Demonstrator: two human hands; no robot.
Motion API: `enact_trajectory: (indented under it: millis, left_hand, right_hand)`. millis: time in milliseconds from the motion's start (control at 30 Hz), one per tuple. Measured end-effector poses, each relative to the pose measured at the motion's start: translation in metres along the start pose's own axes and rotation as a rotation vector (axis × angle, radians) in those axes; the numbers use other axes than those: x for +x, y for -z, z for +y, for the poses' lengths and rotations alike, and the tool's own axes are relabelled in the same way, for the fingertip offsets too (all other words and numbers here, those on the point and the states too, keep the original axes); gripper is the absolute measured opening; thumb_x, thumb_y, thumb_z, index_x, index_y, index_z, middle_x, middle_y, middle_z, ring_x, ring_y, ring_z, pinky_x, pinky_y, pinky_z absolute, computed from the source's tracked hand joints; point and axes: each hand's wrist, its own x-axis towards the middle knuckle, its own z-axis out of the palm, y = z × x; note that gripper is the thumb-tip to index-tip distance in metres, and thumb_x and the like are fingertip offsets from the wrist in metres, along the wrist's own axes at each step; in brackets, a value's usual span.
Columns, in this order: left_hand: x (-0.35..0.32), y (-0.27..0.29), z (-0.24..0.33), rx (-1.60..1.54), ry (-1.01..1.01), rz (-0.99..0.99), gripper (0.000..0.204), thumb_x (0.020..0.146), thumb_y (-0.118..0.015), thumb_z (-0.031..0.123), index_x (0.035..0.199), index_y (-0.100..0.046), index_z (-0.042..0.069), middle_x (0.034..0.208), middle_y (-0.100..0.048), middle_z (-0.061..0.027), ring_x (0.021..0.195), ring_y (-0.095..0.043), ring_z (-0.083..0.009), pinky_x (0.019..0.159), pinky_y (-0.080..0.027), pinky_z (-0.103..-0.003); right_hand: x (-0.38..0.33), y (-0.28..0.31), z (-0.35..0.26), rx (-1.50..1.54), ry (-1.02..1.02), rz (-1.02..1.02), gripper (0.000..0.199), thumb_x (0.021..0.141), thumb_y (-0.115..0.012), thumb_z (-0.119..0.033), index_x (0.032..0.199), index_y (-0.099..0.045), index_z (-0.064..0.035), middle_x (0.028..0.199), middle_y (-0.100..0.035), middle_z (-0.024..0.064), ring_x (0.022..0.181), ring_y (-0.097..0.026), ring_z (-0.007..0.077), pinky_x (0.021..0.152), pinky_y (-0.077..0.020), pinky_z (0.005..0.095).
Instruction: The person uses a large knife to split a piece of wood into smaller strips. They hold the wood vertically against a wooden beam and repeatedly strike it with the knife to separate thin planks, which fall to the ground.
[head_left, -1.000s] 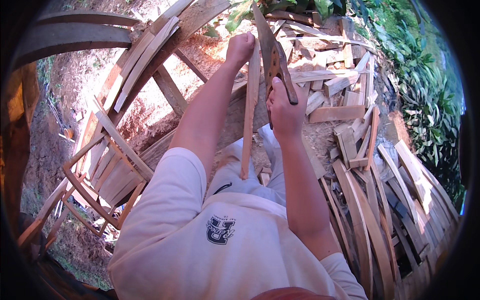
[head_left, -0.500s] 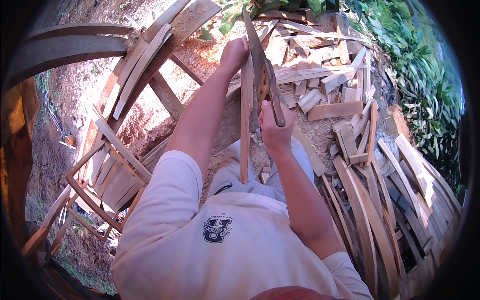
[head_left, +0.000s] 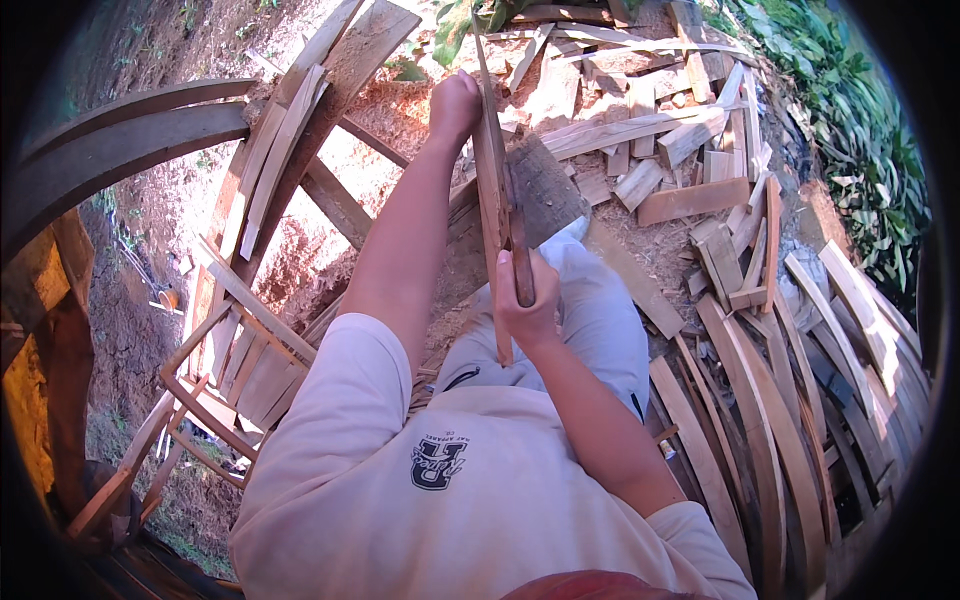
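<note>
A hand saw (head_left: 522, 268) with a brown wooden handle is in my right hand (head_left: 527, 305), its fingers wrapped round the grip. The blade points away from me and appears nearly edge-on. Close along its left side stands a narrow wooden board (head_left: 489, 190), whose near end comes down to my lap. My left hand (head_left: 456, 106) is closed at the far part of this board, arm stretched out; the fingertips are hidden. Where the saw teeth meet the wood cannot be made out. Beneath lies a wide grey plank (head_left: 545, 185), beside my legs.
Wood offcuts (head_left: 680, 205) lie heaped ahead on the right. Long curved boards (head_left: 740, 430) are stacked at my right. A timber frame (head_left: 330, 195) leans on the left, above a wooden chair frame (head_left: 215, 400). Green plants (head_left: 850, 130) edge the far right.
The saw has come left and toward me with my right hand, and its blade has turned from showing its side to nearly edge-on. My left hand stays at the board; the view has shifted slightly.
</note>
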Motion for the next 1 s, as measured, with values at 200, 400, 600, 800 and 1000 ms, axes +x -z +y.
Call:
enact_trajectory:
  millis: [200, 400, 600, 800, 1000]
  left_hand:
    - [0.007, 0.004, 0.004, 0.021, -0.006, 0.023, 0.056, 0.108, -0.039, 0.028, 0.076, -0.069, -0.007, 0.078, -0.067, -0.0325, 0.075, -0.067, -0.0497, 0.078, -0.053, -0.057]
    - [0.003, 0.013, 0.009, -0.046, -0.067, 0.033, 0.055, 0.109, -0.038, 0.028, 0.077, -0.067, -0.006, 0.079, -0.066, -0.0331, 0.077, -0.065, -0.0515, 0.078, -0.052, -0.058]
    - [0.008, 0.009, 0.0, 0.032, -0.075, -0.057, 0.055, 0.111, -0.038, 0.029, 0.082, -0.068, -0.006, 0.08, -0.066, -0.0335, 0.079, -0.065, -0.0515, 0.08, -0.051, -0.059]
    - [0.008, 0.005, -0.006, -0.004, -0.061, -0.083, 0.055, 0.111, -0.037, 0.03, 0.084, -0.068, -0.007, 0.082, -0.066, -0.0344, 0.081, -0.065, -0.0529, 0.081, -0.05, -0.059]
    - [0.006, 0.014, 0.0, 0.007, -0.058, -0.111, 0.055, 0.112, -0.036, 0.029, 0.085, -0.067, -0.007, 0.085, -0.066, -0.0351, 0.084, -0.065, -0.0529, 0.083, -0.05, -0.06]
  right_hand:
    - [-0.033, 0.031, -0.022, 0.086, -0.098, -0.033, 0.023, 0.099, -0.063, -0.011, 0.078, -0.059, -0.0017, 0.058, -0.052, 0.009, 0.051, -0.052, 0.0191, 0.052, -0.0402, 0.0385]
    - [-0.035, 0.072, -0.09, 0.194, -0.296, -0.081, 0.027, 0.102, -0.06, -0.012, 0.077, -0.058, -0.0008, 0.061, -0.056, 0.001, 0.054, -0.049, 0.0077, 0.05, -0.0365, 0.0283]
    - [0.012, 0.083, -0.142, 0.198, -0.346, -0.163, 0.026, 0.102, -0.06, -0.01, 0.078, -0.058, -0.0006, 0.062, -0.055, -0.0008, 0.054, -0.047, 0.0049, 0.048, -0.0354, 0.0253]
    - [0.028, 0.073, -0.158, 0.101, -0.276, -0.143, 0.025, 0.103, -0.062, -0.01, 0.079, -0.06, -0.0026, 0.064, -0.055, -0.0027, 0.055, -0.049, 0.0033, 0.049, -0.0363, 0.0238]
    - [0.06, 0.084, -0.142, 0.246, -0.429, -0.105, 0.027, 0.1, -0.061, -0.012, 0.076, -0.059, -0.0002, 0.059, -0.05, -0.0018, 0.056, -0.044, 0.0049, 0.051, -0.0345, 0.029]
